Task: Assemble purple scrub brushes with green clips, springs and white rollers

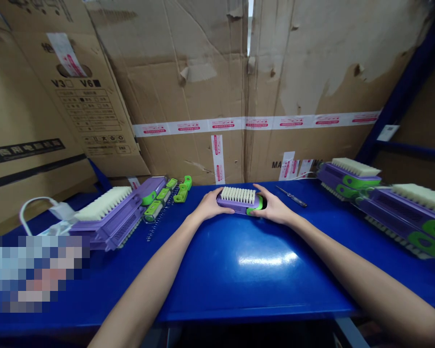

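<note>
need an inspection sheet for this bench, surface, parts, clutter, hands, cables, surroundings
Surface: blue tabletop, glossy, reflecting light
Job's things: purple-and-green brush unit, bristles up
Clutter: thin screwdriver-like tool at right; green parts at left; more brush units both sides; lower-left patch pixelated, unreadable
Hands: left hand and right hand hold the unit's ends
Cables: white cable at far left
Surroundings: taped cardboard behind

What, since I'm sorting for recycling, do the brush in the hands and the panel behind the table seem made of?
The brush: probably smooth purple and green plastic, by its moulded shape; pale bristles possibly synthetic. The panel: matt brown cardboard, by its creases and torn surface.
</note>
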`<state>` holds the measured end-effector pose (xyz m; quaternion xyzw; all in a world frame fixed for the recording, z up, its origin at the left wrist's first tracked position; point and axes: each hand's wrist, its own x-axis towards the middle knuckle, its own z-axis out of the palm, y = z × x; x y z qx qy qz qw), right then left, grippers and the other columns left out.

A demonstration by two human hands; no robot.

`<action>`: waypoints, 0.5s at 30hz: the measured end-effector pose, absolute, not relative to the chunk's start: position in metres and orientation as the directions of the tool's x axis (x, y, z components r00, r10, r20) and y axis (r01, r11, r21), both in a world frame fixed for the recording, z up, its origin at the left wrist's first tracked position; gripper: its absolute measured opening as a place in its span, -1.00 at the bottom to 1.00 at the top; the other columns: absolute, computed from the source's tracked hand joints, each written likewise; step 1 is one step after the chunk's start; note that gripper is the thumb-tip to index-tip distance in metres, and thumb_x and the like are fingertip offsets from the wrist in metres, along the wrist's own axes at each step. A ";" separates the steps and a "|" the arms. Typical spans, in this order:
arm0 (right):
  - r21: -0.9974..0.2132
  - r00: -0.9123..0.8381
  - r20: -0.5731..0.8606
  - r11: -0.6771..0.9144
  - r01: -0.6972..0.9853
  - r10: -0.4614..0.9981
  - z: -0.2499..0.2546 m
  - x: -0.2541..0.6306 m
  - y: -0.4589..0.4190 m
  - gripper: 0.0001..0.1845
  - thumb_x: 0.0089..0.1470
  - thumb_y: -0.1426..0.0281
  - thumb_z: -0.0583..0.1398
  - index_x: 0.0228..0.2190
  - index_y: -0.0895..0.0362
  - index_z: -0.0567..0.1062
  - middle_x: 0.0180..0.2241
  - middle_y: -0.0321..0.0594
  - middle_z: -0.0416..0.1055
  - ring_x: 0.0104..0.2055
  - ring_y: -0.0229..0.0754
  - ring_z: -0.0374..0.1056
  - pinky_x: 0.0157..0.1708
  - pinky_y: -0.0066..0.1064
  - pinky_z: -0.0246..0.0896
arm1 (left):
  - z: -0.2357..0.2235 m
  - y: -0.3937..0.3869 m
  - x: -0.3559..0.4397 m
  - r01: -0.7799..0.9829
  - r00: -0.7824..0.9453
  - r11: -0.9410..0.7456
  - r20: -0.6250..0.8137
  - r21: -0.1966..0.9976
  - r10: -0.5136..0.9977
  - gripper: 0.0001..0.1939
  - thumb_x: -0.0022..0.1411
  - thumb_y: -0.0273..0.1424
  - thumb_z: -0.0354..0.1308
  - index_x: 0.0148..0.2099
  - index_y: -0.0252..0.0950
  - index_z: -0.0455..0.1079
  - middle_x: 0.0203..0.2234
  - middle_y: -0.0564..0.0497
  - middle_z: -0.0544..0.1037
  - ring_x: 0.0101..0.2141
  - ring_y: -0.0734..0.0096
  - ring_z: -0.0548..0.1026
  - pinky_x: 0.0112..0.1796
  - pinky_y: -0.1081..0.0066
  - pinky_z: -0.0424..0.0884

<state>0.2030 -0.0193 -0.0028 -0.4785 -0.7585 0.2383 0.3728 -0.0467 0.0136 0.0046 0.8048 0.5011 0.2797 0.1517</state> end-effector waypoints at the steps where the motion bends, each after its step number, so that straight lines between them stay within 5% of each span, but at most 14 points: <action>1: -0.720 -0.266 0.339 0.430 0.545 0.903 -0.003 0.203 -0.020 0.04 -0.24 0.26 0.37 0.22 0.13 0.04 0.02 -0.01 0.31 0.03 -0.02 0.31 0.08 -0.14 0.14 | 0.004 0.014 -0.047 0.727 0.338 -0.448 0.297 0.520 0.893 0.05 -0.29 0.01 0.36 0.23 -0.29 0.15 0.09 -0.19 0.38 0.07 0.02 0.34 0.06 0.13 0.25; 15: -0.722 -0.274 0.343 0.439 0.535 0.899 0.000 0.203 -0.023 0.05 -0.25 0.28 0.37 0.22 0.15 0.04 0.05 0.01 0.30 0.06 -0.01 0.29 0.10 -0.13 0.13 | 0.005 0.008 -0.042 0.744 0.333 -0.448 0.306 0.496 0.892 0.05 -0.29 0.05 0.34 0.23 -0.28 0.17 0.08 -0.20 0.38 0.06 0.00 0.34 0.05 0.12 0.25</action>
